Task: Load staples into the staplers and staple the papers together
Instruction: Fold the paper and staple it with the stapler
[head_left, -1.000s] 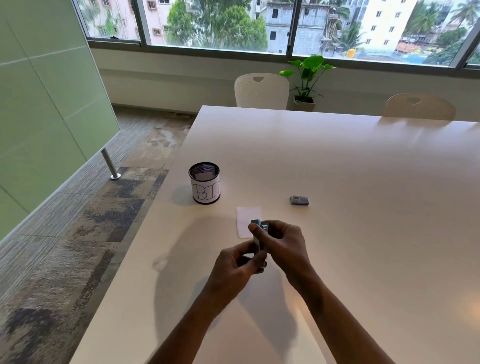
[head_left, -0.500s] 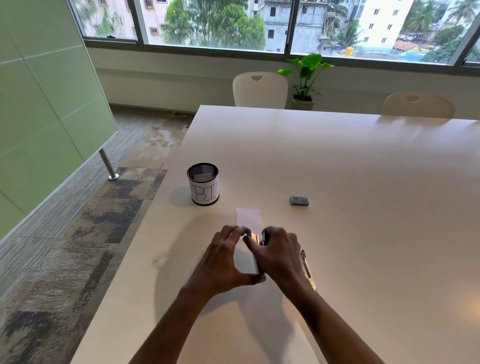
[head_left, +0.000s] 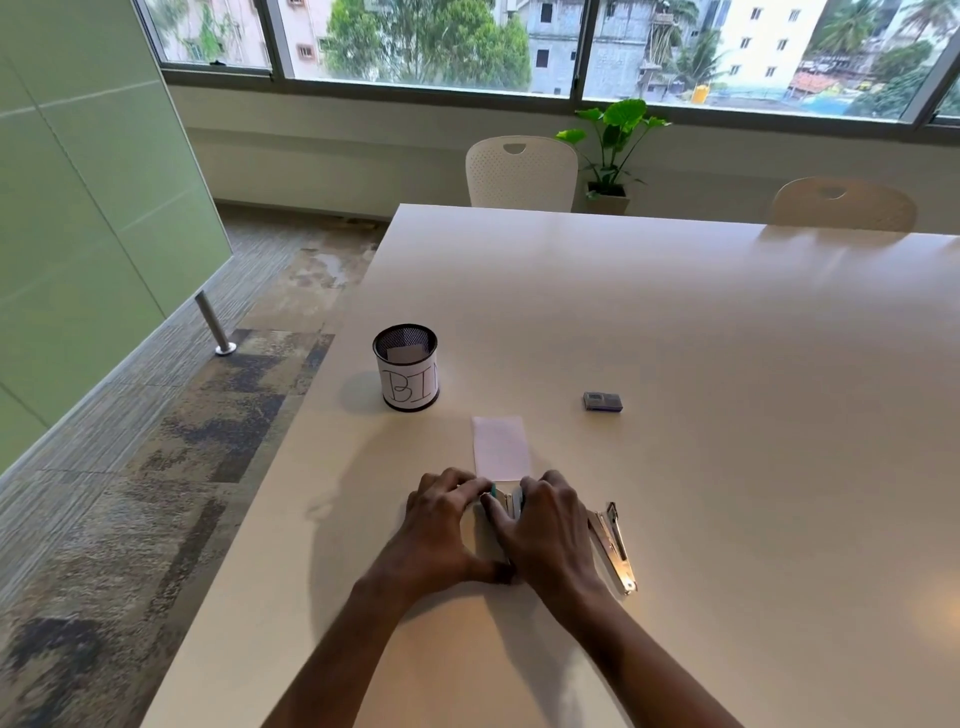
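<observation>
Left hand (head_left: 447, 525), right hand (head_left: 545, 527) grip teal stapler (head_left: 500, 500) at paper (head_left: 501, 444) edge | advise: hold paper flat, press straight down

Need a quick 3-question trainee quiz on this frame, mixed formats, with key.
1. True or false: the mesh cup marked BIN lies tipped on its side.
2. What lies on the table just right of the right hand? A) scissors B) metal stapler C) pen
3. Fill in: the left hand and the right hand grip a small teal ___ between them.
Key: 1 false, it stands upright. 2 B. 3 teal stapler.
</observation>
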